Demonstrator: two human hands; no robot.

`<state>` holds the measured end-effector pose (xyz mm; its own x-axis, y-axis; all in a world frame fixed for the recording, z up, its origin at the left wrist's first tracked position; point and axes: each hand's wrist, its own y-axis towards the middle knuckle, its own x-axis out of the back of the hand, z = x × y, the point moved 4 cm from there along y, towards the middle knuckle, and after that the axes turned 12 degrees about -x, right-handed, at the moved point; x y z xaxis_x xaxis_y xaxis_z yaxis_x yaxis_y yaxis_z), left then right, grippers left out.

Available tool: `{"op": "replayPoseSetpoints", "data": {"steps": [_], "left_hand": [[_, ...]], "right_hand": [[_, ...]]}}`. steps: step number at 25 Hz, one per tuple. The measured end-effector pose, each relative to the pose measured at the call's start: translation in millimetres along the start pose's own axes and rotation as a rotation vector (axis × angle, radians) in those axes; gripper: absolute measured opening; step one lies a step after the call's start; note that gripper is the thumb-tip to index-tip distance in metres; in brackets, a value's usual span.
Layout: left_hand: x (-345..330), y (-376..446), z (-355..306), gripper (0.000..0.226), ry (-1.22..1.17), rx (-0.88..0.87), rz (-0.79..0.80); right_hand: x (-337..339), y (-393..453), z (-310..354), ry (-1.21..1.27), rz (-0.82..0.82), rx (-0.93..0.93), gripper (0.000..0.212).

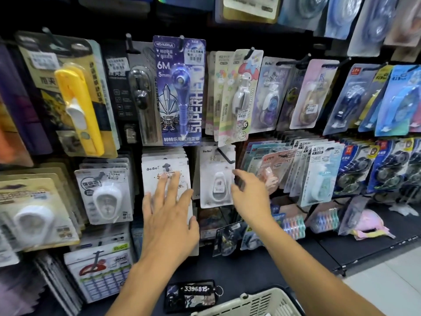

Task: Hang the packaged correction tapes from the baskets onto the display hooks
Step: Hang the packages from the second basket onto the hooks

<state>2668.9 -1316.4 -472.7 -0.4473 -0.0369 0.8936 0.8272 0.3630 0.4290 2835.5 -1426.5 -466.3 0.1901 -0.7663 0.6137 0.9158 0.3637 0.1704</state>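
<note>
Reaching toward a wall of hanging stationery, the left hand (169,215) lies flat with its fingers straight and spread, the fingertips pressing the front card of a stack of white BoBo correction tape packs (165,174) that hangs on a black hook. It curls round nothing.

Just to the right of that hand, a single white BoBo pack (216,176) hangs alone on a second black hook (225,156), whose upturned tip pokes out in front of the card's top. The right hand (249,195) is at this pack's right edge, fingers bent and close together against the card; whether they actually pinch the edge or only touch it I cannot tell, since the fingertips are blurred.

Above the two hands hangs a tall blue pen-style correction tape card (180,90) marked 6M and 5mm, with pastel character packs (237,94) to its right. Right of the right hand, pale blue and pink tape packs (319,172) fan out in a crowded row. Left of the left hand sits another white tape pack (106,192), and higher up a yellow cutter (78,110) in its blister.

Below the forearms, at the bottom edge of the view, the rim of a cream plastic basket (257,302) shows, with a dark number-plate tag (193,295) reading 3396815 lying on the dark shelf beside it.
</note>
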Motion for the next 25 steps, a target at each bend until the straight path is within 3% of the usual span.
{"op": "replayPoseSetpoints", "data": {"steps": [2, 4, 7, 10, 13, 18, 21, 23, 25], "left_hand": [[-2, 1, 1, 0.066, 0.017, -0.009, 0.001], [-5, 1, 0, 0.066, 0.045, -0.019, 0.005], [-11, 0, 0, 0.068, 0.059, -0.032, -0.004], [-20, -3, 0, 0.071, 0.074, -0.048, -0.008], [-23, -4, 2, 0.075, 0.069, -0.082, -0.031], [-20, -12, 7, 0.074, 0.040, -0.158, -0.086], [-30, -35, -8, 0.071, 0.045, -0.206, -0.162], [-66, -66, -26, 0.070, -0.006, -0.268, 0.048], [-124, -112, -41, 0.065, -0.147, -0.285, 0.452]], "right_hand": [[14, -18, -20, 0.088, -0.277, 0.052, 0.032], [28, -19, -45, 0.009, -0.361, 0.038, 0.042], [35, 9, -59, -0.331, -0.160, 0.105, 0.075], [30, 39, -54, -0.475, -0.048, 0.186, 0.075], [23, 68, -50, -0.580, 0.095, 0.125, 0.082], [18, 91, -36, -0.579, 0.190, 0.062, 0.089], [17, 57, -52, -0.369, 0.063, 0.086, 0.078], [1, 6, -96, -0.131, -0.029, 0.041, 0.059], [-28, -56, -160, -0.025, -0.030, -0.102, 0.038]]}}
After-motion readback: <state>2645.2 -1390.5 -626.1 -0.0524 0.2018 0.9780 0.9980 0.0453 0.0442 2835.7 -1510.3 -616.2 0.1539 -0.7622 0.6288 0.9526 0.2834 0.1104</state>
